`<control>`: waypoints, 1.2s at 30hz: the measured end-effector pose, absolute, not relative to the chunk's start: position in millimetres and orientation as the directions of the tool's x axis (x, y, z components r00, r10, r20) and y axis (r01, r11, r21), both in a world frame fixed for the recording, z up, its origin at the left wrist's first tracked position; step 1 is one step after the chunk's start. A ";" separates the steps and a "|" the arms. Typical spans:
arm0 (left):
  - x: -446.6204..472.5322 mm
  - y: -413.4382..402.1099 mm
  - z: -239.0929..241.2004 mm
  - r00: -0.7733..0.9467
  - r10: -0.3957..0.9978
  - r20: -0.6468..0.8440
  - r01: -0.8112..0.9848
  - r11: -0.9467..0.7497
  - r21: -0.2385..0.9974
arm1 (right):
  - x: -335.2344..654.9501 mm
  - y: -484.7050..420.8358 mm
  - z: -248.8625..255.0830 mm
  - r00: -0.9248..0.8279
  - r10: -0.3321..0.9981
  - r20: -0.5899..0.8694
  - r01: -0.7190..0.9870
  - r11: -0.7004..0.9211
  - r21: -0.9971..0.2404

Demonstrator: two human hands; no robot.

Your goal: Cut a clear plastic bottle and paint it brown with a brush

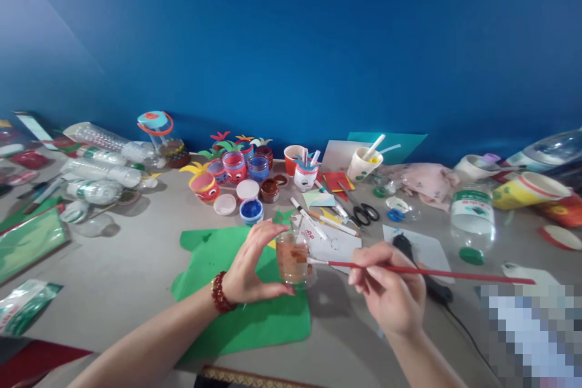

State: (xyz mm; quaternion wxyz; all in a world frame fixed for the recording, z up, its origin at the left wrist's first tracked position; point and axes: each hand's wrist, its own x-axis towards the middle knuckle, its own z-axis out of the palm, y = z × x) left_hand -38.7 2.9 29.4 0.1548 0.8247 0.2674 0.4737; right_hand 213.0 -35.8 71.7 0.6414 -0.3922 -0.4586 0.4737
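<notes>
My left hand [252,264] grips a small clear plastic cup [294,259] between thumb and fingers, holding it over a green foam sheet [213,254]. The cup's side carries patchy brown paint. My right hand [386,291] pinches a long red-handled paintbrush [422,271], and its tip touches the cup's right side. A red bead bracelet [219,292] circles my left wrist.
Open paint pots, blue [251,210] and brown [270,190], stand behind the foam with painted face jars [204,187]. Scissors [364,212], markers and paper lie mid-table. Empty plastic bottles [102,173] pile up at left. A glue gun [421,273] and cord lie under my right hand.
</notes>
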 end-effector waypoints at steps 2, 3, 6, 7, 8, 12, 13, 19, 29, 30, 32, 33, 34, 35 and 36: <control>-38.4 3.0 29.6 0.404 0.586 0.702 0.291 -0.810 0.509 | 210.2 -37.2 71.1 0.132 0.973 0.190 -0.244 0.218 -0.945; -38.4 3.1 29.5 0.399 0.586 0.705 0.288 -0.810 0.510 | 210.2 -36.6 71.2 0.143 0.971 0.190 -0.241 0.220 -0.945; -39.3 3.3 28.4 0.379 0.592 0.712 0.282 -0.806 0.520 | 214.6 -31.6 73.0 0.202 0.953 0.224 -0.234 0.269 -0.934; -39.7 3.5 27.9 0.373 0.598 0.710 0.285 -0.802 0.526 | 216.5 -29.8 73.9 0.221 0.946 0.237 -0.236 0.288 -0.928; -40.0 3.7 27.4 0.369 0.604 0.706 0.289 -0.797 0.530 | 218.0 -28.5 74.9 0.235 0.938 0.253 -0.241 0.308 -0.920; -39.6 4.4 27.1 0.381 0.600 0.704 0.293 -0.800 0.524 | 216.9 -31.0 76.0 0.203 0.936 0.287 -0.285 0.337 -0.897; -39.0 4.4 27.4 0.387 0.593 0.706 0.291 -0.805 0.517 | 215.1 -33.4 75.1 0.170 0.944 0.282 -0.293 0.322 -0.900; -37.0 3.8 28.6 0.416 0.576 0.703 0.310 -0.817 0.486 | 208.1 -46.5 63.3 0.059 0.959 0.278 -0.218 0.284 -0.934; -39.3 3.4 28.1 0.394 0.595 0.700 0.329 -0.803 0.497 | 215.9 -39.0 71.8 0.175 0.911 0.372 -0.208 0.404 -0.891; -39.0 3.5 28.2 0.398 0.592 0.700 0.328 -0.805 0.494 | 213.9 -40.8 70.6 0.140 0.923 0.358 -0.214 0.381 -0.899; -38.6 3.6 28.4 0.401 0.582 0.707 0.324 -0.812 0.485 | 210.3 -44.7 66.6 0.070 0.941 0.330 -0.204 0.338 -0.919; -38.4 3.5 28.4 0.400 0.580 0.710 0.324 -0.814 0.482 | 209.4 -45.9 64.5 0.053 0.946 0.321 -0.194 0.325 -0.926; -38.4 3.4 28.4 0.398 0.581 0.711 0.326 -0.813 0.482 | 209.3 -46.3 62.8 0.052 0.948 0.314 -0.187 0.318 -0.930; -38.6 3.3 28.4 0.394 0.583 0.710 0.328 -0.811 0.484 | 210.0 -45.6 61.7 0.064 0.948 0.311 -0.185 0.317 -0.930; -38.8 3.2 28.3 0.389 0.588 0.709 0.330 -0.807 0.489 | 211.4 -44.1 61.5 0.084 0.947 0.311 -0.187 0.321 -0.928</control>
